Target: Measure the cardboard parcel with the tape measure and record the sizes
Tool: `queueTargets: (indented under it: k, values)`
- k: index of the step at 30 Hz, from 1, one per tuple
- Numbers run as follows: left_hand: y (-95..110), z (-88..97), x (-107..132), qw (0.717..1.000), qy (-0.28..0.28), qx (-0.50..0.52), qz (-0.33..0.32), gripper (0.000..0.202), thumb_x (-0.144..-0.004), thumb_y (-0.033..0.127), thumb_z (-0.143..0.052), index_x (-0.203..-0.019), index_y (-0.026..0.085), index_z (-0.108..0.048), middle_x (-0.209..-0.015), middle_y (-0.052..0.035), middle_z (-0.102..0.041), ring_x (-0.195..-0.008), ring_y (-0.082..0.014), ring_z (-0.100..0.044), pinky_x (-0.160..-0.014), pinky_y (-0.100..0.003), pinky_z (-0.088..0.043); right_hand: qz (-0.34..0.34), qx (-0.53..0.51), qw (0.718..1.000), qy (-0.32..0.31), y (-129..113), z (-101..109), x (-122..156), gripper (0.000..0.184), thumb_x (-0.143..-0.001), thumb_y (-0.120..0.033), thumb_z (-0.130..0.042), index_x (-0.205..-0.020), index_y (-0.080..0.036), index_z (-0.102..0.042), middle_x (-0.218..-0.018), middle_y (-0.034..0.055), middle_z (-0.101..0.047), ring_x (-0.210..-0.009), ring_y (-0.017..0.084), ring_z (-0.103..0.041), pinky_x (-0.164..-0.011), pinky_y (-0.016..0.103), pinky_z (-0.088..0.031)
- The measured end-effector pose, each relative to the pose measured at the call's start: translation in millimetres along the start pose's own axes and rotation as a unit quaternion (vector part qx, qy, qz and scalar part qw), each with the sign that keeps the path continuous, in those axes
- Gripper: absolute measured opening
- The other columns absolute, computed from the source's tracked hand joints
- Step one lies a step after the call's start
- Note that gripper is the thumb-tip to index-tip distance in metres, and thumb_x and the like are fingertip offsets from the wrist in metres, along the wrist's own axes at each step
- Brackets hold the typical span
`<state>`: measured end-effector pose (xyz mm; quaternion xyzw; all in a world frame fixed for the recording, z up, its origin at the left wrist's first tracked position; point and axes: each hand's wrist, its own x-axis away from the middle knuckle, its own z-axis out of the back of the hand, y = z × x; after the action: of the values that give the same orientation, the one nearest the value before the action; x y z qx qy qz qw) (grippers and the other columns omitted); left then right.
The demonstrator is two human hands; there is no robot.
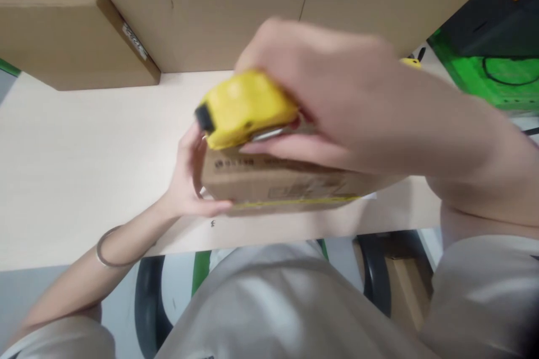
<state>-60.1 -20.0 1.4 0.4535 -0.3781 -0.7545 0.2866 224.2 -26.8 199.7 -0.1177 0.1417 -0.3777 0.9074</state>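
Note:
My right hand (332, 95) is closed around a yellow tool with a black tip (242, 106), probably a box cutter or tape dispenser, held just over the top of a small brown cardboard box (273, 185). The box has printed marks and a yellow strip of tape along its lower edge, and it lies at the front edge of the pale table (76, 168). My left hand (191, 179) grips the box's left end, thumb under the bottom edge. A thin bracelet (110, 247) circles my left wrist. The picture is blurred around the right hand.
Large cardboard boxes (76, 33) stand at the back of the table, one at far left with a label. A green and black bin or machine (488, 67) is at the right. Below the table edge are a chair's dark armrests (147, 303) and my light shirt.

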Motion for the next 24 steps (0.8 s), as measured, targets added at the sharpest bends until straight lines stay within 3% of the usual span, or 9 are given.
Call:
queueTargets:
  k: [3,5,7,9,11,14,18,21,24]
  values:
    - [22,-8.4,-10,0.985,0.012,0.127,0.117,0.095,-0.081,0.079,-0.077,-0.155,0.03,-0.046,-0.166,-0.0018,-0.058,-0.154,-0.0468,-0.055,-0.121,-0.058,-0.059,-0.089,-0.048,0.99,0.102,2,14,19,0.056,-0.097,-0.072,-0.065,-0.14,-0.037,-0.06,-0.141,0.0007,-0.064,-0.12,0.026,-0.067,-0.107,0.038,-0.056]
    - [36,-18.0,-15,0.945,0.026,0.213,0.246,0.081,-0.085,0.07,-0.076,-0.148,0.026,-0.051,-0.153,-0.0086,-0.069,-0.141,-0.0473,-0.067,-0.108,-0.061,-0.067,-0.112,-0.109,0.98,0.126,7,17,29,0.056,-0.095,-0.07,-0.069,-0.139,-0.038,-0.061,-0.146,0.0002,-0.064,-0.12,0.027,-0.07,-0.097,0.037,-0.06]
    - [44,-26.9,-17,0.907,0.06,0.242,0.339,0.069,-0.088,0.062,-0.076,-0.141,0.024,-0.054,-0.143,-0.0127,-0.073,-0.133,-0.045,-0.072,-0.105,-0.063,-0.067,-0.113,-0.179,0.972,0.104,14,10,35,0.055,-0.093,-0.069,-0.072,-0.137,-0.037,-0.063,-0.138,0.0013,-0.069,-0.109,0.024,-0.073,-0.081,0.034,-0.06]
    - [43,-31.3,-16,0.896,0.092,0.22,0.375,0.058,-0.091,0.058,-0.072,-0.134,0.023,-0.056,-0.137,-0.0132,-0.073,-0.132,-0.0411,-0.071,-0.109,-0.063,-0.064,-0.09,-0.256,0.962,0.039,25,-6,36,0.05,-0.096,-0.065,-0.072,-0.132,-0.031,-0.064,-0.12,0.003,-0.074,-0.09,0.019,-0.072,-0.07,0.032,-0.057]
    - [35,-29.5,-14,0.92,0.114,0.143,0.348,0.049,-0.092,0.059,-0.071,-0.124,0.024,-0.059,-0.136,-0.0118,-0.068,-0.135,-0.0379,-0.067,-0.115,-0.06,-0.06,-0.04,-0.277,0.96,-0.033,35,-30,34,0.047,-0.099,-0.06,-0.068,-0.128,-0.023,-0.063,-0.107,0.0051,-0.075,-0.083,0.019,-0.07,-0.069,0.034,-0.055]
    - [16,-21.0,-13,0.955,0.123,0.026,0.269,0.045,-0.087,0.056,-0.077,-0.117,0.026,-0.064,-0.136,-0.0092,-0.061,-0.14,-0.036,-0.057,-0.121,-0.055,-0.053,0.029,-0.175,0.983,-0.044,45,-64,31,0.049,-0.102,-0.059,-0.06,-0.123,-0.015,-0.067,-0.108,0.0129,-0.075,-0.101,0.028,-0.069,-0.09,0.045,-0.053]
    - [-2,-19.0,-19,0.951,0.068,0.169,0.248,0.054,-0.083,0.056,-0.08,-0.122,0.026,-0.06,-0.121,-0.0083,-0.067,-0.116,-0.0355,-0.066,-0.097,-0.049,-0.06,0.052,-0.075,0.996,-0.011,52,-75,29,0.062,-0.105,-0.072,-0.047,-0.118,-0.017,-0.073,-0.114,0.0153,-0.071,-0.107,0.033,-0.065,-0.098,0.052,-0.046]
    - [-7,-26.9,-26,0.938,0.075,0.258,0.221,0.055,-0.077,0.054,-0.084,-0.117,0.026,-0.058,-0.108,-0.0065,-0.068,-0.102,-0.0331,-0.068,-0.083,-0.044,-0.058,-0.04,-0.125,0.985,0.111,74,-62,22,0.06,-0.105,-0.077,-0.043,-0.106,-0.021,-0.066,-0.109,0.0106,-0.068,-0.097,0.028,-0.065,-0.089,0.045,-0.05]
    - [-7,-36.2,-30,0.93,0.1,0.29,0.203,0.053,-0.073,0.048,-0.084,-0.114,0.027,-0.058,-0.098,-0.0033,-0.067,-0.097,-0.0309,-0.068,-0.077,-0.04,-0.056,-0.205,-0.123,0.951,0.195,117,-59,10,0.042,-0.112,-0.058,-0.039,-0.093,-0.023,-0.053,-0.093,0.0084,-0.066,-0.09,0.025,-0.064,-0.087,0.043,-0.051]
